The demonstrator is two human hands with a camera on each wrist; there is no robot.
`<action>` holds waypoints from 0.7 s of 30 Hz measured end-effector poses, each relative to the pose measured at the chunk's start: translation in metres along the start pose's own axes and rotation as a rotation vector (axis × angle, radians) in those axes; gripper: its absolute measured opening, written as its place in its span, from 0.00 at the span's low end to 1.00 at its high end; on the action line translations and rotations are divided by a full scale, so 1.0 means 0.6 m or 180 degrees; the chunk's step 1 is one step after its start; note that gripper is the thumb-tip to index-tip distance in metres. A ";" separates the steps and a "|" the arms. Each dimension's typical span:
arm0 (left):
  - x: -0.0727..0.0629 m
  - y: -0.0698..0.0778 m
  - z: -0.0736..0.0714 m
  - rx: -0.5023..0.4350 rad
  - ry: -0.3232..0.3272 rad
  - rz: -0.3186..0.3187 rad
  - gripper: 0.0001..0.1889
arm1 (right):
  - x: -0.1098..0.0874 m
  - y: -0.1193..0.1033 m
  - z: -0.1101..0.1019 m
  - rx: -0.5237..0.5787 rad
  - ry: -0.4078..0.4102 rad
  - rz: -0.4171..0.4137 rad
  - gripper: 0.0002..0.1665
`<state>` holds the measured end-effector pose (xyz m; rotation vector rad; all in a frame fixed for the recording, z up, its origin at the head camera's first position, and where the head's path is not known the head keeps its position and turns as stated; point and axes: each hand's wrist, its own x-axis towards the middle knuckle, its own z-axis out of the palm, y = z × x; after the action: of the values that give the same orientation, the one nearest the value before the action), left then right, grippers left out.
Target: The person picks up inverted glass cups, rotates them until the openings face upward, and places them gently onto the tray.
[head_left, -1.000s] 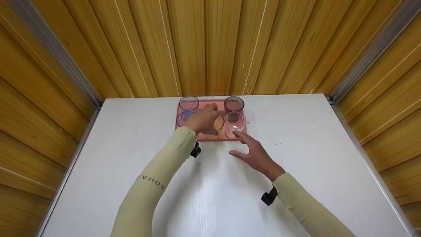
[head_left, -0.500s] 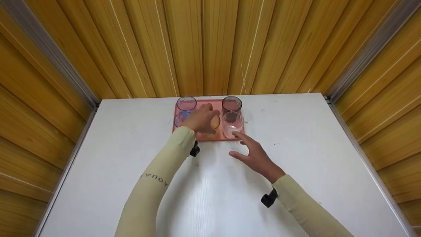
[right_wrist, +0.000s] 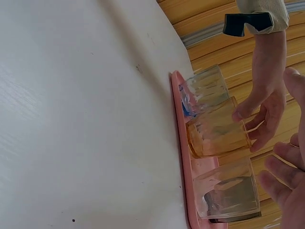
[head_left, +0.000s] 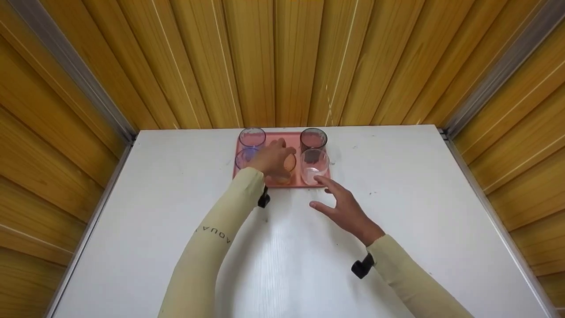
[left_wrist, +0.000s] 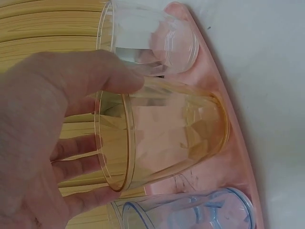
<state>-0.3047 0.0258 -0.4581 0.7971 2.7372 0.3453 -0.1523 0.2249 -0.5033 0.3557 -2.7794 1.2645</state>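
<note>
My left hand (head_left: 276, 160) grips an amber plastic cup (left_wrist: 167, 133) at its rim. In the left wrist view the thumb lies on one side of the rim and the fingers on the other. This cup stands upright in the front middle of a pink tray (head_left: 282, 187), its base on the tray. Just in front of the clear cup (head_left: 314, 165), at the tray's front right, my right hand (head_left: 346, 212) is held with fingers apart and nothing in it. The head view cannot show whether its fingertips touch that cup; the right wrist view shows them apart from it.
Also on the tray are a blue cup (left_wrist: 190, 212) at front left, a bluish-purple cup (head_left: 252, 138) at back left and a dark grey cup (head_left: 314, 138) at back right. The tray sits on a white table (head_left: 397, 176) near its far edge, before a wood-panelled wall (head_left: 291, 66).
My left hand has closed in slightly on the amber cup, its thumb coming nearer the rim. The right hand has hardly moved. The cups and tray keep their places.
</note>
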 end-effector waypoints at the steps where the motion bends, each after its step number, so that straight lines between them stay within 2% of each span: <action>1: 0.001 -0.001 0.002 -0.0005 0.0005 -0.0003 0.36 | 0.001 -0.001 0.001 0.0005 -0.0008 0.0012 0.43; 10: -0.002 -0.012 0.017 -0.0267 -0.0042 -0.0167 0.37 | 0.006 0.000 0.005 -0.0042 -0.0054 0.0031 0.44; 15: -0.009 -0.015 0.019 -0.0206 -0.0034 -0.0254 0.37 | 0.011 -0.005 0.005 -0.0070 -0.0011 -0.0059 0.42; 21: -0.010 -0.016 0.020 -0.0161 -0.0025 -0.0267 0.38 | 0.021 -0.013 0.001 -0.0123 0.0100 -0.0117 0.40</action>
<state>-0.3006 0.0163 -0.4711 0.6671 2.7332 0.3910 -0.1627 0.2172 -0.4959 0.3790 -2.7537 1.1965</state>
